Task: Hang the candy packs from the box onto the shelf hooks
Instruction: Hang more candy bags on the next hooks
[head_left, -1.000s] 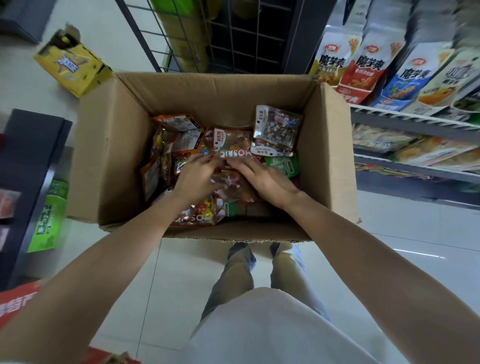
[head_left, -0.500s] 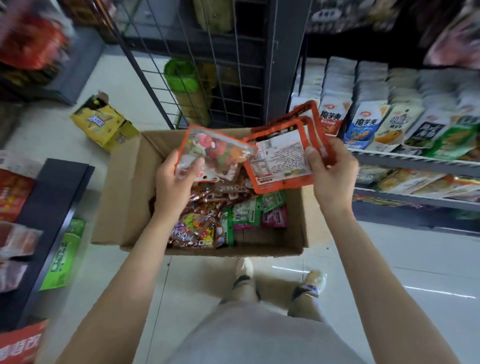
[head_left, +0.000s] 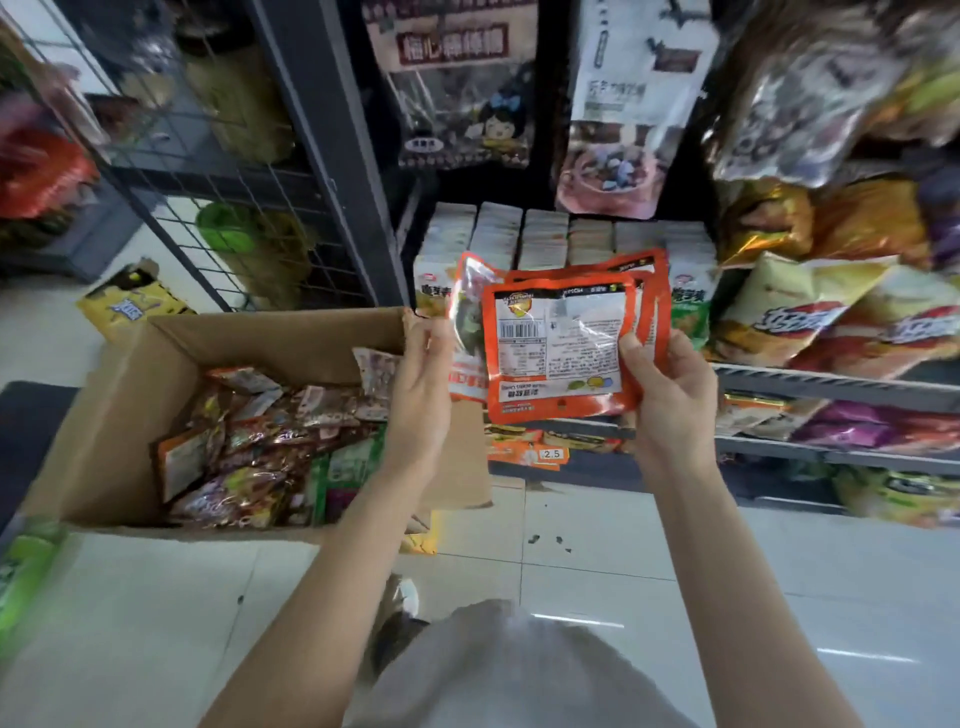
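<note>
Head view: tiled floor (head_left: 597, 551), stocked shelves (head_left: 831, 384)

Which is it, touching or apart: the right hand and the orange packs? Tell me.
Touching. The head view shows the right hand gripping the orange packs, thumb pressed on the front pack's right edge.

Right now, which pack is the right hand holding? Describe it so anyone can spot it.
Start at the cardboard box on the floor and look right, at the raised hands. The right hand grips the orange packs; the front one alone shows its white barcode back.
</note>
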